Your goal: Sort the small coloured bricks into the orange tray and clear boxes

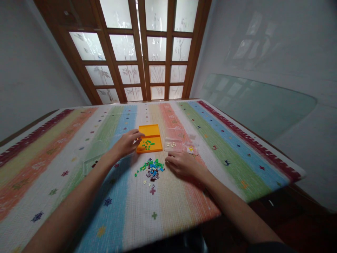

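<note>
A pile of small coloured bricks (152,169), green, blue, dark and white, lies on the striped cloth between my hands. My left hand (128,142) reaches over the left edge of an orange tray (150,130) that holds several green bricks; its fingertips are pinched over the tray, and whether they hold a brick I cannot tell. My right hand (181,164) rests palm down on the cloth just right of the pile, fingers curled, below a clear box (173,144) with a few white pieces. A second clear box (191,149) holds yellow pieces.
The striped tablecloth (79,154) covers the table to its near edge (184,226). A clear lid (91,164) lies left of my left forearm. A wooden glazed door (147,49) stands behind the table; a glass sheet (258,105) leans against the right wall.
</note>
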### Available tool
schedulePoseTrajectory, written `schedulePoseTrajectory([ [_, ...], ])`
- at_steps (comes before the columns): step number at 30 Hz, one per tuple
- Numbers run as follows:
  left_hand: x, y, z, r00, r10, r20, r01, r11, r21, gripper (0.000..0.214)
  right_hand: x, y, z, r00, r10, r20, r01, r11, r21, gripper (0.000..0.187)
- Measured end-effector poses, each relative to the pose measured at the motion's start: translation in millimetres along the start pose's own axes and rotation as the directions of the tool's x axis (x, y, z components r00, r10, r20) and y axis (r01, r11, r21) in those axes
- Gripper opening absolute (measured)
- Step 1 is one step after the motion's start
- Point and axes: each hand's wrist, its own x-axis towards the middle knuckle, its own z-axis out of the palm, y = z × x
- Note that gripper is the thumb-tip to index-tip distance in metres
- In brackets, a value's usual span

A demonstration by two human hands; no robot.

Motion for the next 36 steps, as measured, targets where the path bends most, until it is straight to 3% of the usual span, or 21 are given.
schedulePoseTrajectory([
  [6, -33, 31, -16.3, 0.992, 0.112, -0.058, -0.113, 0.993, -0.017, 0.025, 0, -5, -6, 1.0, 0.014, 0.022, -0.014, 1.0, -0.01, 0.021],
  [11, -69, 48, -1.9, 0.989, 0.117, -0.088, -0.117, 0.993, 0.004, 0.025, 0, -10, -9, 0.999, 0.015, 0.029, -0.015, 1.0, 0.02, 0.02],
  [15, -85, 60, 9.9, 0.994, 0.078, -0.078, -0.085, 0.992, -0.09, 0.021, 0, -15, -6, 1.0, -0.023, 0.017, 0.021, 0.991, 0.135, 0.017],
  [20, -92, 79, 12.3, 0.997, 0.06, 0.057, -0.044, 0.966, -0.256, 0.015, 2, -25, -4, 0.999, -0.037, -0.014, 0.039, 0.961, 0.274, 0.022],
  [24, -95, 87, 14.8, 0.989, 0.079, 0.128, -0.041, 0.961, -0.273, 0.013, 3, -31, -4, 0.998, -0.053, -0.024, 0.058, 0.931, 0.36, 0.025],
  [36, -101, 87, 26.6, 0.976, 0.061, 0.211, 0.007, 0.951, -0.31, 0.014, 4, -32, -1, 0.994, -0.057, -0.093, 0.086, 0.933, 0.35, 0.026],
])
